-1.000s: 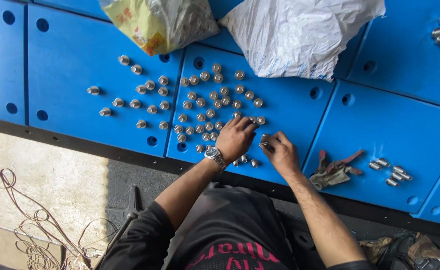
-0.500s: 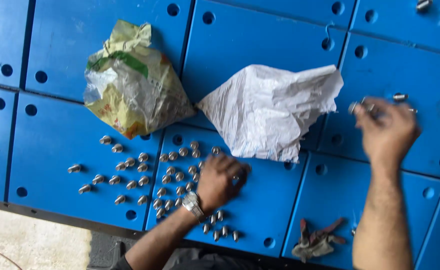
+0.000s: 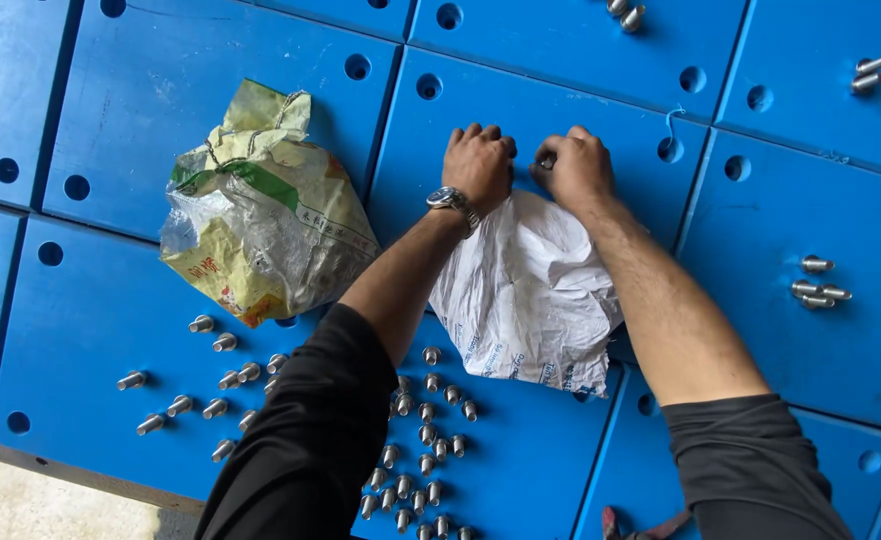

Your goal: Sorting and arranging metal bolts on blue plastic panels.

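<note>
Left hand (image 3: 477, 160) and right hand (image 3: 574, 168) side by side, both clenched on far edge of white bag (image 3: 526, 295), bolts (image 3: 422, 440) scattered near.

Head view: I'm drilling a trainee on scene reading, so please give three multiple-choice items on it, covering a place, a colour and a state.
1. Where does the white bag lie?
A. right of the yellow-green sack
B. left of it
C. on the floor

2. What colour are the panels?
A. red
B. blue
C. grey

3. How are the left hand and right hand placed?
A. far apart
B. in pockets
C. close together at the bag's top edge

Answers: 1 A, the sack sits further left; 2 B, all panels are blue; 3 C, both hands meet there.
</note>
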